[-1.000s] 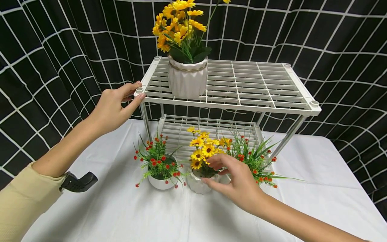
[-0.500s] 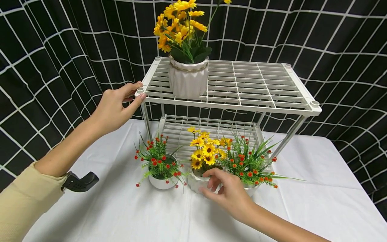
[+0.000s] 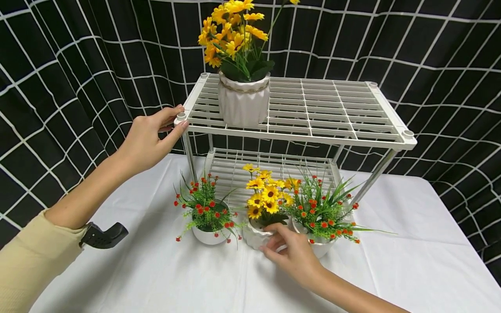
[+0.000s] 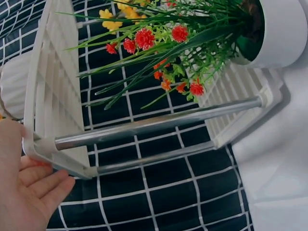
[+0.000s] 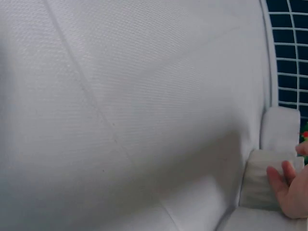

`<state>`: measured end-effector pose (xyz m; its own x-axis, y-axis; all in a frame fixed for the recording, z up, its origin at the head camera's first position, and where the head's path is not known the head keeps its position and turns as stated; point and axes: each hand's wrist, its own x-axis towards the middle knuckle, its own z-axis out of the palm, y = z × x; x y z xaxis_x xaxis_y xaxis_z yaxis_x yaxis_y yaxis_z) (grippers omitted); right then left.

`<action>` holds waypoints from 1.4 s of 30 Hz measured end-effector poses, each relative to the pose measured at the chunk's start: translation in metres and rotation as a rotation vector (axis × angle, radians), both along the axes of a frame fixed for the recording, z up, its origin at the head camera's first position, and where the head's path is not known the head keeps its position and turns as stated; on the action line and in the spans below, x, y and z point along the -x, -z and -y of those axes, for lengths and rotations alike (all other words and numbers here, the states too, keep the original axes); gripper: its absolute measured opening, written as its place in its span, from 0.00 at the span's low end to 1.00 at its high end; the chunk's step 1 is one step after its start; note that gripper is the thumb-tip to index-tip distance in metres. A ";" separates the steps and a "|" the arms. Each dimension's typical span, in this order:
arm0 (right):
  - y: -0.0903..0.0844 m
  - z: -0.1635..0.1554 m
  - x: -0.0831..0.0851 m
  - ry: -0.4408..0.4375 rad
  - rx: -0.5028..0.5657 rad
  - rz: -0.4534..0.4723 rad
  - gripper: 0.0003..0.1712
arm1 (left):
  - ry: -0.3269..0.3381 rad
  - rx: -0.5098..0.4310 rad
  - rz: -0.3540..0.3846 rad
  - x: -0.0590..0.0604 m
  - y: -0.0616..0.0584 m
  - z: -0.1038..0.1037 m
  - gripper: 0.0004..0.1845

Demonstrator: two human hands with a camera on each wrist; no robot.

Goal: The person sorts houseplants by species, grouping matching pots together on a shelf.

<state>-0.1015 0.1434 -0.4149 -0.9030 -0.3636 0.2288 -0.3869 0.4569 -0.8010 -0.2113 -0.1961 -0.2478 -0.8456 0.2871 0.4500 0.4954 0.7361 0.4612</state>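
Observation:
My left hand [image 3: 146, 141] holds the front left corner of a white two-tier wire rack [image 3: 325, 108], thumb in front and fingers at the side. In the left wrist view, fingers [image 4: 45, 185] reach past that corner, beside the chrome post [image 4: 159, 122]. In the head view, my right hand [image 3: 293, 254] is at the front right of a white ribbed pot [image 3: 256, 237] with yellow flowers [image 3: 270, 193]. Its fingers are bent, thumb apart; whether they touch the pot is unclear. In the right wrist view, the right hand [image 5: 291, 190] overlaps that pot.
A white pot of red flowers [image 3: 211, 234] stands to the left, another red-flowered plant [image 3: 322, 211] to the right. On the top tier sits a larger pot [image 3: 244, 102] of yellow flowers. White cloth [image 3: 411, 243] covers the table. Black gridded curtain [image 3: 442, 56] hangs behind.
My right hand has moved down and slightly left, from over the yellow flowers to the side of their pot. The left hand has stayed at the rack corner.

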 end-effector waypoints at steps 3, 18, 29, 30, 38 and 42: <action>0.003 0.001 0.001 0.001 0.023 0.030 0.16 | 0.002 -0.004 -0.002 0.000 0.000 0.000 0.26; 0.008 0.012 0.008 0.041 -0.014 -0.026 0.13 | 0.008 -0.013 -0.012 0.001 0.002 -0.002 0.26; 0.008 0.022 0.005 0.131 0.094 0.083 0.16 | 0.001 -0.002 -0.024 0.001 0.002 -0.001 0.25; 0.008 0.022 0.005 0.133 0.104 0.079 0.16 | 0.002 -0.004 -0.023 0.001 0.002 -0.001 0.25; 0.012 0.022 0.007 0.147 0.034 0.000 0.19 | 0.006 -0.008 -0.025 0.001 0.003 -0.001 0.25; 0.017 0.025 0.006 0.135 0.062 0.042 0.24 | 0.008 -0.011 -0.034 0.001 0.003 -0.001 0.25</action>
